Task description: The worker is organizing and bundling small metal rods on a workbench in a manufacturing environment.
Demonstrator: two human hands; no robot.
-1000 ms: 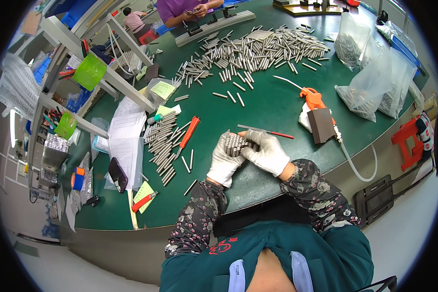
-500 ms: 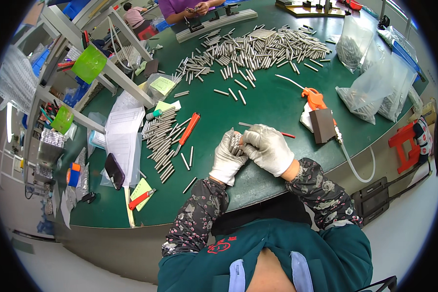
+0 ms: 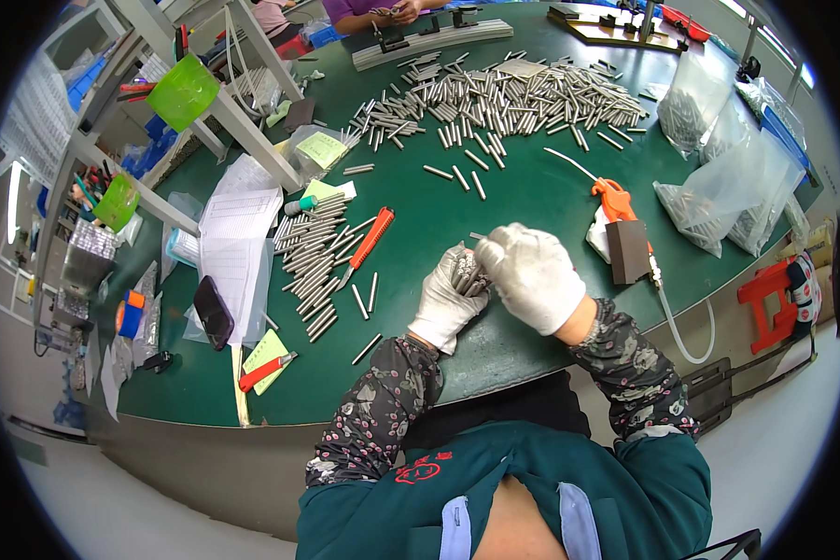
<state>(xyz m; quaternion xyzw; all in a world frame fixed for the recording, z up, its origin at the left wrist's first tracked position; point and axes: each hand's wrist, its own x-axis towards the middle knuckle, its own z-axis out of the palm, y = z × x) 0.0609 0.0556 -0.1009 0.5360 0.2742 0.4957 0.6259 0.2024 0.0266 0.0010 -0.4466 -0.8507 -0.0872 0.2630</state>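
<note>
My left hand point(image 3: 445, 303), in a white glove, is closed round a bundle of short metal pins point(image 3: 468, 274), whose ends point up and away from me. Just right of the bundle, my gloved right hand point(image 3: 534, 280) is raised with its fingers curled together. Whatever those fingers hold is hidden. A thin grey tip point(image 3: 477, 235) shows on the table behind the right hand. Left of my hands lie a row of metal pins point(image 3: 313, 247), a few loose pins and an orange-red utility knife point(image 3: 371, 245).
A large heap of pins point(image 3: 504, 103) spreads across the green table point(image 3: 420, 205). To the right lie an orange air gun point(image 3: 613, 201), a brown block point(image 3: 629, 252) and plastic bags of pins point(image 3: 719, 205). Papers point(image 3: 238, 243), a phone point(image 3: 214, 313) and another cutter point(image 3: 266, 371) lie left. A co-worker's hands point(image 3: 397, 12) show beyond.
My right hand has lifted off the bundle and moved slightly right, its fingers curled. The left hand keeps its hold on the pins. The red stick end beside my right hand is now hidden.
</note>
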